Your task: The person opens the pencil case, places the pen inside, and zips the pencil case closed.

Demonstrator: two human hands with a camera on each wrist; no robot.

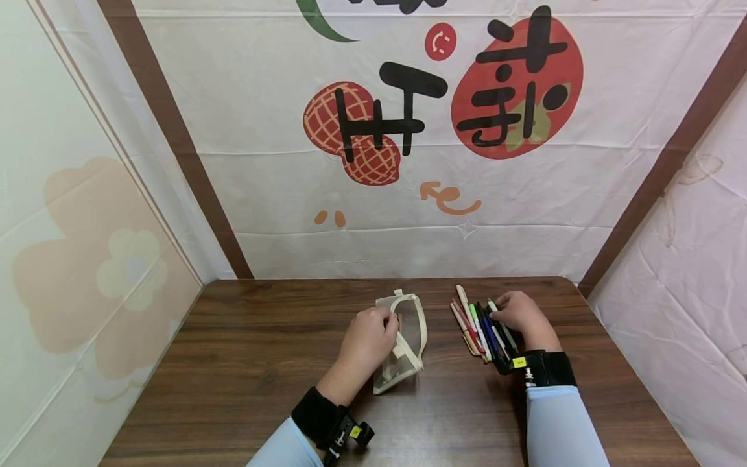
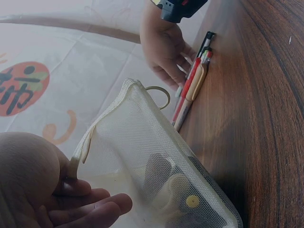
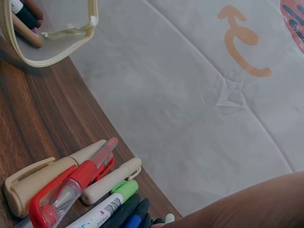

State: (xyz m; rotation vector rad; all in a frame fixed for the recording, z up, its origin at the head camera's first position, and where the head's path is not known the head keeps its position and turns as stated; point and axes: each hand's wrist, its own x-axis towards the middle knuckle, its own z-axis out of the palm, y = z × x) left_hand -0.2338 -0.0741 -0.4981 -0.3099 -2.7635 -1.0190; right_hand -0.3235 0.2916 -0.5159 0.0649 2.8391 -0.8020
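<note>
A cream mesh zip pouch (image 1: pixel 413 324) stands upright on the table with its mouth spread. My left hand (image 1: pixel 369 334) pinches the rim of the pouch between thumb and fingers. Through the mesh (image 2: pixel 137 147) in the left wrist view, pale and dark shapes show faintly. To the right lies a row of several pens, among them a red gel pen (image 3: pixel 85 175), a beige pen (image 3: pixel 28 190) and a green-capped marker (image 3: pixel 107 206). With bent fingers, my right hand (image 1: pixel 521 318) grips a pale-capped pen (image 1: pixel 492 305) at the row's right end; the fingertips are partly hidden.
The brown wooden table (image 1: pixel 257 363) ends against a white printed cloth (image 1: pixel 280 194) at the back. Pale panels rise on both sides. A dark-capped marker (image 3: pixel 23 14) shows inside the pouch mouth in the right wrist view.
</note>
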